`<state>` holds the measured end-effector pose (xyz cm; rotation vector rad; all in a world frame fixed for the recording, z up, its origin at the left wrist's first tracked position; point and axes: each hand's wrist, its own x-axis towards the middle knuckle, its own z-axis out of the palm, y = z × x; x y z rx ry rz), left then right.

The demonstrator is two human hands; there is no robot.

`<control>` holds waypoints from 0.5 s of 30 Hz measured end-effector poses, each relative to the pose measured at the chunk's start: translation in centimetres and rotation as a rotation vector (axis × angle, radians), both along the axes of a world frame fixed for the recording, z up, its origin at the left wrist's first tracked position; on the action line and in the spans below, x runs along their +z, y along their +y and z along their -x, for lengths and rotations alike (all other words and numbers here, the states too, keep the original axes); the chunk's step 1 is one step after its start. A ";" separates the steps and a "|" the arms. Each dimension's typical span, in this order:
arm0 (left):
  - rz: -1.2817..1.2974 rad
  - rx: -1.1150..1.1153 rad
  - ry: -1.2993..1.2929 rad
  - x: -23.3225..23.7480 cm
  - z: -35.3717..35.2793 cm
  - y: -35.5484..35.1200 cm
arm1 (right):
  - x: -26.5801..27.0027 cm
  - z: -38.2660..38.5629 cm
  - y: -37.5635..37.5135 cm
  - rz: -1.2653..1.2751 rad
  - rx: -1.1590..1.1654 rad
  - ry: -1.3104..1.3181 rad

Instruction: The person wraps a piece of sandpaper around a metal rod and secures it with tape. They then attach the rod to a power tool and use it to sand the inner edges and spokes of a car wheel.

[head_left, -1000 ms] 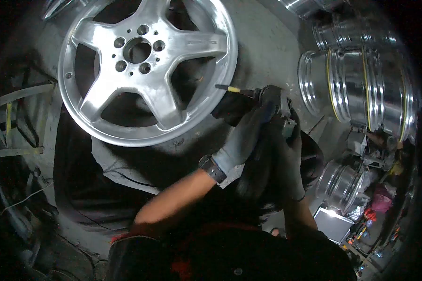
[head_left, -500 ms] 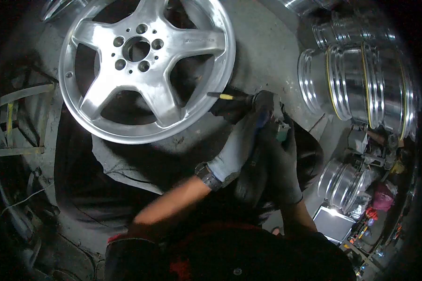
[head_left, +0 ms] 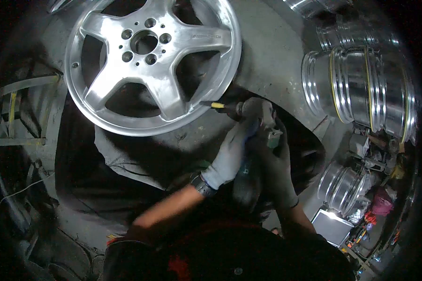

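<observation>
A polished five-spoke alloy wheel (head_left: 162,89) lies face up in front of me, with a centre bore and several bolt holes. My left hand (head_left: 229,152), in a grey-white glove, is wrapped round the front of a dark die grinder (head_left: 246,185). Around the same tool's body closes my right hand (head_left: 277,164), in a darker-looking glove. The grinder's slim shaft with a yellow band (head_left: 217,105) points left, its dark tip overlapping the wheel's near rim in this view. Part of the tool's body is hidden by the gloves.
At the right, several shiny wheel barrels (head_left: 351,89) lie stacked on their sides, with another barrel (head_left: 340,187) nearer me. A lit work lamp (head_left: 333,227) sits beside cluttered tools. A metal frame (head_left: 28,84) stands at the left.
The wheel appears slightly higher and further right in view. The grinder's tip now overlaps the rim a little more, and both hands keep their hold on the tool.
</observation>
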<state>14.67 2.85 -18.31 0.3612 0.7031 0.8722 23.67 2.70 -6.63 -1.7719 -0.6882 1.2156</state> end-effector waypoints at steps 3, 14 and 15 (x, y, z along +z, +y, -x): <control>0.088 0.017 -0.037 0.0 -0.3 0.0 | 0.7 0.1 -0.1 0.022 0.117 0.031; -0.399 0.112 0.190 1.1 1.9 -1.6 | 0.3 0.5 -0.7 0.037 0.106 0.192; -0.365 0.125 0.219 1.1 1.9 -1.7 | 0.3 0.7 -0.8 0.037 0.106 0.195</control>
